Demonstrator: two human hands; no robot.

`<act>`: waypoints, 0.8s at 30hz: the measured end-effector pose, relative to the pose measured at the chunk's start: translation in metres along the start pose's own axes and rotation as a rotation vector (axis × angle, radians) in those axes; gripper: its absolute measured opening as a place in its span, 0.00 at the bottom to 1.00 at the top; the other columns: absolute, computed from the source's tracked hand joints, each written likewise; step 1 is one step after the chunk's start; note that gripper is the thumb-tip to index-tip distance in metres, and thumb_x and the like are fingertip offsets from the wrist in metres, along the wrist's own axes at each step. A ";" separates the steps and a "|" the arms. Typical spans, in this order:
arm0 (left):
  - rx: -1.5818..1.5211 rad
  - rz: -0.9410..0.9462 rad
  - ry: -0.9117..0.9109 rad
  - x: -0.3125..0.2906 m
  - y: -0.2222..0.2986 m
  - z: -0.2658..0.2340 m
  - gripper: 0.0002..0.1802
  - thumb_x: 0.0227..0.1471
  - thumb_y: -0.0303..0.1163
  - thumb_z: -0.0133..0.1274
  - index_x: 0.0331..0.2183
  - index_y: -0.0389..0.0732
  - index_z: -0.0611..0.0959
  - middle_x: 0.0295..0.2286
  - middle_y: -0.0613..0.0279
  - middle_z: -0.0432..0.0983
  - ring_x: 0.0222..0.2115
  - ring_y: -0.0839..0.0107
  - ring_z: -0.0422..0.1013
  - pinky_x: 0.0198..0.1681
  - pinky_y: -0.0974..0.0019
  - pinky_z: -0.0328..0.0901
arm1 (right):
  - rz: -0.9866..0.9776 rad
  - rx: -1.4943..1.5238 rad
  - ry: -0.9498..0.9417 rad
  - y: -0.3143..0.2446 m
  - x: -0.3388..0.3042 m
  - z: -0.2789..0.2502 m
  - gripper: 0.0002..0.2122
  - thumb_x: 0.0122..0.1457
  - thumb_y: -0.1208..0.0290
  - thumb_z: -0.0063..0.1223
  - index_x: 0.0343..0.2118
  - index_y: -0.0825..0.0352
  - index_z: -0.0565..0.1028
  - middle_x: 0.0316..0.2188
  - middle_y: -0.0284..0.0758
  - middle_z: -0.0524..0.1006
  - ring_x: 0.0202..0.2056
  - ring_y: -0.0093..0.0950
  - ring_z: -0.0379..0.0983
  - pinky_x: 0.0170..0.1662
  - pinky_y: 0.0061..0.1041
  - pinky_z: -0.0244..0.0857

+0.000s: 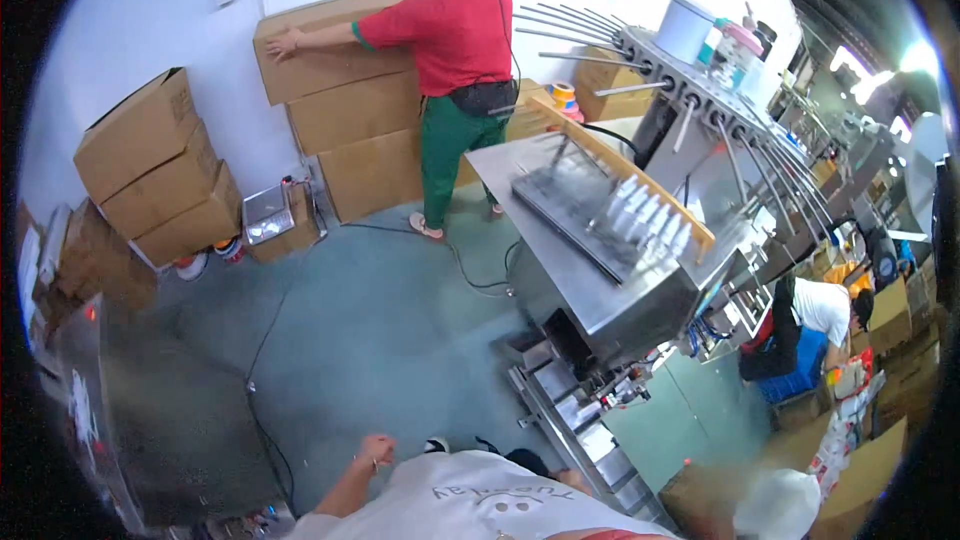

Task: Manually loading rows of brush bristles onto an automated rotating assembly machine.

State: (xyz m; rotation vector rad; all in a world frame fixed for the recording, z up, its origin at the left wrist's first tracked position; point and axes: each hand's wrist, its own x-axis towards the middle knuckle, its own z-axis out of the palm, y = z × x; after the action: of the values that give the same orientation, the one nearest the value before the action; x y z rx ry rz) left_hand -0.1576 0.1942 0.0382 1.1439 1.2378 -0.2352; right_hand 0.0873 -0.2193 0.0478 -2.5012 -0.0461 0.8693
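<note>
My left hand (376, 448) hangs low in front of my white shirt (480, 500), above the green floor, with a band at the wrist. Its fingers look curled in, and nothing shows in them. At the right edge of the shirt a bit of my right hand (573, 480) shows beside the metal conveyor (580, 420); its fingers are too hidden to read. Right of centre stands a steel machine (590, 300). On its top are a dark tray (565, 220) and a row of silvery pieces (648, 220), blurred, along a wooden bar (630, 170).
A person in a red shirt (462, 40) reaches across stacked cartons (350, 110) at the wall. More cartons (160, 160) stand left. A cable (262, 340) crosses the floor. Metal rods (740, 160) jut from the machine. At right, another person (820, 310) bends over near boxes.
</note>
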 end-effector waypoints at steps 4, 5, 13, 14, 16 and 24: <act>-0.110 -0.073 -0.119 0.048 -0.019 -0.044 0.11 0.49 0.30 0.46 0.36 0.42 0.78 0.20 0.60 0.74 0.17 0.69 0.70 0.17 0.64 0.65 | 0.026 0.171 -0.057 -0.105 0.044 -0.020 0.06 0.49 0.76 0.57 0.29 0.71 0.76 0.21 0.36 0.76 0.25 0.27 0.73 0.29 0.28 0.67; -0.106 -0.073 -0.129 0.056 -0.009 -0.048 0.11 0.49 0.30 0.46 0.36 0.42 0.78 0.20 0.60 0.74 0.17 0.69 0.70 0.17 0.64 0.65 | 0.033 0.172 -0.047 -0.121 0.052 -0.015 0.06 0.49 0.76 0.57 0.29 0.71 0.76 0.21 0.36 0.76 0.25 0.27 0.73 0.29 0.28 0.67; -0.175 0.002 -0.106 0.122 0.120 -0.058 0.17 0.51 0.38 0.45 0.38 0.37 0.78 0.22 0.56 0.75 0.18 0.67 0.70 0.17 0.62 0.63 | -0.215 0.293 -0.156 -0.107 0.157 0.007 0.09 0.56 0.66 0.49 0.30 0.67 0.75 0.22 0.33 0.74 0.24 0.25 0.69 0.28 0.30 0.65; -0.126 0.020 -0.104 0.136 0.149 -0.056 0.17 0.51 0.39 0.46 0.37 0.37 0.78 0.22 0.56 0.75 0.18 0.67 0.70 0.18 0.62 0.63 | -0.164 0.796 -0.352 -0.052 0.200 0.028 0.11 0.57 0.64 0.47 0.33 0.67 0.73 0.26 0.35 0.74 0.28 0.27 0.69 0.32 0.32 0.65; -0.152 0.000 -0.049 0.147 0.151 -0.067 0.17 0.50 0.40 0.47 0.34 0.36 0.79 0.22 0.56 0.74 0.18 0.67 0.70 0.19 0.62 0.63 | 0.000 1.693 -0.809 0.051 0.253 0.065 0.15 0.58 0.61 0.41 0.40 0.67 0.69 0.34 0.39 0.73 0.36 0.31 0.68 0.39 0.37 0.64; 0.537 0.439 0.176 0.189 0.405 -0.095 0.18 0.51 0.41 0.46 0.32 0.35 0.78 0.25 0.51 0.75 0.24 0.61 0.72 0.28 0.56 0.65 | 0.460 1.478 -0.213 -0.046 0.102 0.067 0.20 0.57 0.53 0.38 0.40 0.67 0.70 0.39 0.44 0.72 0.39 0.39 0.70 0.42 0.40 0.66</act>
State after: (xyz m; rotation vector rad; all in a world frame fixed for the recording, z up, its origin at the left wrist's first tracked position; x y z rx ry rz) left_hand 0.1352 0.5365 0.1164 1.9025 1.0661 -0.1378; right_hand 0.1347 -0.1308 -0.0357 -1.0196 0.8119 0.8318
